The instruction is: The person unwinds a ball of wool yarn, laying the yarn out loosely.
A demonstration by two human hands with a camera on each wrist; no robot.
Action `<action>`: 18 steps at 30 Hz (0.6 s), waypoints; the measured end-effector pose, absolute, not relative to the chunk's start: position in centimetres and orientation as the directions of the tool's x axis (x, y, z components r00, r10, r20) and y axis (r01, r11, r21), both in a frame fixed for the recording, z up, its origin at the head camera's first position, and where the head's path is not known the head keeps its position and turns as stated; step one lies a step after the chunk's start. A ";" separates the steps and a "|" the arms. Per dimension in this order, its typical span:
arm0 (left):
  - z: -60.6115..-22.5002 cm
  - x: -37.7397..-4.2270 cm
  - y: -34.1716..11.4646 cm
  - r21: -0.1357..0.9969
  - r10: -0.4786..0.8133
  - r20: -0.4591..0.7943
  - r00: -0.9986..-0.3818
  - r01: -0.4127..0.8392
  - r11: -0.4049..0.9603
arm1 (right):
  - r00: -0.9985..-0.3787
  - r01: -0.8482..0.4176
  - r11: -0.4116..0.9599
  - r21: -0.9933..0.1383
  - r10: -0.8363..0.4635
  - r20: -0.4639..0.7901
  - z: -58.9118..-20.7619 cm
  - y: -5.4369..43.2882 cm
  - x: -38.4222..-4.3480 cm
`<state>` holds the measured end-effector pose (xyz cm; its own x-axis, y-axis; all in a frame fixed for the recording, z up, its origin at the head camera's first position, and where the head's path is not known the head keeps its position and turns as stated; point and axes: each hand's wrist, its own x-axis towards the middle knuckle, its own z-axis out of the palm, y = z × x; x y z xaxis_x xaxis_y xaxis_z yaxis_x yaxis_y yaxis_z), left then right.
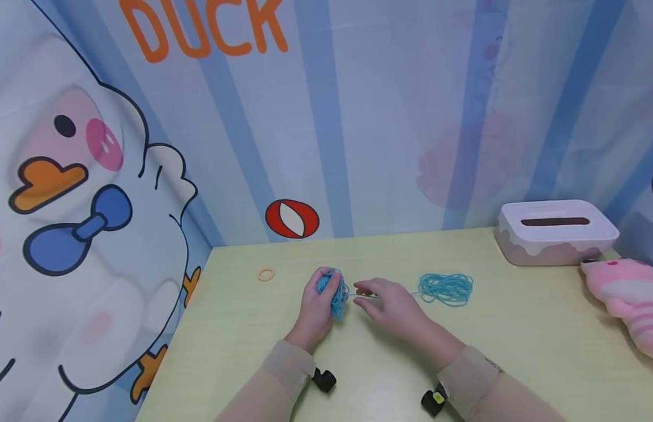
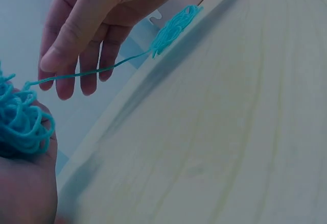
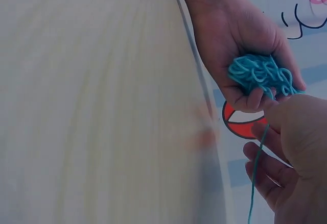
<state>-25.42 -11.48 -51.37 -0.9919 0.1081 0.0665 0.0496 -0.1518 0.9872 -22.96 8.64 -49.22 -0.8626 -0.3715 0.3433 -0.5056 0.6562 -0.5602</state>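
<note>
My left hand [image 1: 318, 302] grips a loose bundle of turquoise yarn [image 1: 338, 300] above the table; in the right wrist view, loops of the yarn [image 3: 260, 72] bulge out of the palm. Just right of it is my right hand [image 1: 392, 305], its thumb and fingers apart. A single strand [image 2: 84, 74] leaves the held bundle and passes across the right hand's fingers. It runs on to a second turquoise coil [image 1: 446, 289] lying on the table to the right. No pinch on the strand shows in the left wrist view.
An orange ring [image 1: 265, 274] lies on the table [image 1: 226, 351], left of the hands. A white and mauve tissue box [image 1: 558, 234] stands at the back right, with a pink plush toy [image 1: 632, 305] in front of it. A printed curtain [image 1: 379, 117] hangs behind the table.
</note>
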 end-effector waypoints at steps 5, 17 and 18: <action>-51.4 -25.5 -11.4 0.986 0.104 0.069 -0.992 0.052 -0.157 | -0.875 -0.482 0.666 -0.569 -0.342 0.342 -49.1 8.4 -23.0; -51.8 -25.8 -11.5 0.982 0.069 0.035 -0.997 0.021 -0.189 | -0.929 -0.365 0.620 -0.694 -0.197 0.313 -47.5 13.3 -22.4; -51.7 -25.8 -11.5 0.984 0.060 0.030 -0.998 0.019 -0.178 | -0.929 -0.365 0.615 -0.699 -0.189 0.319 -47.3 13.8 -22.4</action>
<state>-25.75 -11.49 -51.74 -0.9977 0.0603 0.0304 0.0192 -0.1777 0.9839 -22.41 13.77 -47.32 -0.9287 -0.1891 0.3189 -0.3653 0.6145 -0.6993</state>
